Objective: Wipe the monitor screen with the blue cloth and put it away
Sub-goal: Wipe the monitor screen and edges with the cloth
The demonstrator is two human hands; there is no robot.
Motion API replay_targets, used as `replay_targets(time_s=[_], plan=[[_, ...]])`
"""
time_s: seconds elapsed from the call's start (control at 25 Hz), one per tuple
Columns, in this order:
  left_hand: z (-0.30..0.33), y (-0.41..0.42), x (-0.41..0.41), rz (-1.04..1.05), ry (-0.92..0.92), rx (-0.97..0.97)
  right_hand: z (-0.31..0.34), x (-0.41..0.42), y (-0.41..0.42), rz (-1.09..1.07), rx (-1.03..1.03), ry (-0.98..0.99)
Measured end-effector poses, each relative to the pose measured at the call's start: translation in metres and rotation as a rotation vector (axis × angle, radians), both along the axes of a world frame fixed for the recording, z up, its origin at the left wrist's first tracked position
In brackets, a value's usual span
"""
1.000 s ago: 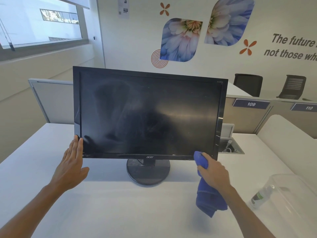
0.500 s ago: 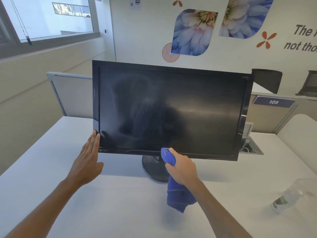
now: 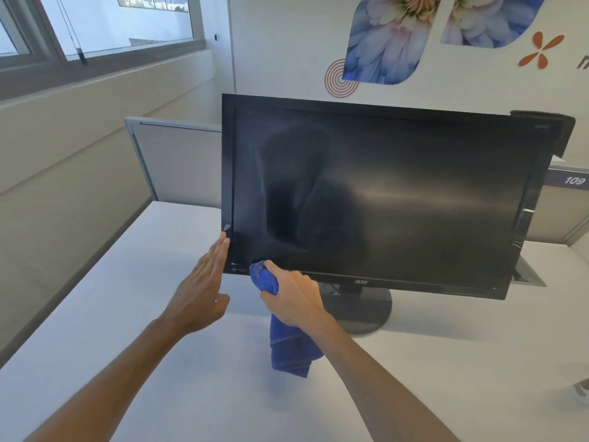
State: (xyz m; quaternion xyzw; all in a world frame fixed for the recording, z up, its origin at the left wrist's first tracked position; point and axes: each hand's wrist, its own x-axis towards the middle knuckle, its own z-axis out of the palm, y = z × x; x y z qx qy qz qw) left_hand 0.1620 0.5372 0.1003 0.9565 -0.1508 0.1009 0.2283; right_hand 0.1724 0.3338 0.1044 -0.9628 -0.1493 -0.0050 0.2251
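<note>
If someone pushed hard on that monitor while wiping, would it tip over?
Probably it could rock: the monitor stands on one small round base. The left hand lies flat against its edge, likely steadying it while the right hand presses the blue cloth.

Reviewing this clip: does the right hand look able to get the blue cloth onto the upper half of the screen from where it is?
Probably yes. The right hand grips the blue cloth at the monitor's lower left corner, nothing stands before the screen, and the left hand only touches the left edge.

An office is being shown; a white desk (image 3: pixel 127 314) is being enclosed by grey partition panels (image 3: pixel 178 161); a number plate (image 3: pixel 573 180) reading 109 is being displayed on a neighbouring partition; flower graphics (image 3: pixel 385 39) are being displayed on the wall.
</note>
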Motion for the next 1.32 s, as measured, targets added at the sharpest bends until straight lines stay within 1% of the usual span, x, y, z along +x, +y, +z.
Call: replay_targets(time_s=[0.12,0.24,0.32,0.4,0.56,0.72,0.88,1.0,1.08,1.16,1.24,1.32], plan=[[-0.001,0.007,0.001,-0.035,-0.004,0.007,0.0,0.005,0.024,0.046,-0.006,0.009],[-0.002,0.013,0.004,-0.059,0.005,0.002,0.001,0.01,0.04,0.132,-0.12,-0.021],[-0.003,0.016,0.007,-0.074,0.008,0.004,0.0,0.011,0.045,0.144,-0.201,-0.055],[-0.005,0.019,0.008,-0.084,0.005,0.005,-0.003,0.009,0.048,0.145,-0.236,-0.052],[-0.009,0.02,0.013,-0.11,0.003,-0.011,-0.004,0.009,0.049,0.144,-0.225,-0.024],[-0.009,0.022,0.017,-0.151,0.052,-0.039,0.009,0.024,0.051,0.157,-0.212,-0.02],[-0.004,0.024,0.015,-0.166,0.077,-0.055,0.018,0.034,0.054,0.169,-0.231,0.031],[-0.004,0.026,0.014,-0.166,0.078,-0.036,0.019,0.032,0.054,0.179,-0.257,0.032],[-0.003,0.028,0.014,-0.152,0.077,-0.027,0.024,0.034,0.054,0.186,-0.239,0.072],[-0.001,0.028,0.014,-0.135,0.088,-0.037,0.029,0.035,0.05,0.173,-0.155,0.102],[0.001,0.027,0.013,-0.139,0.089,-0.042,0.03,0.03,0.041,0.082,-0.035,0.018],[0.001,0.027,0.011,-0.143,0.082,-0.035,0.029,0.024,0.031,0.005,-0.011,-0.085]])
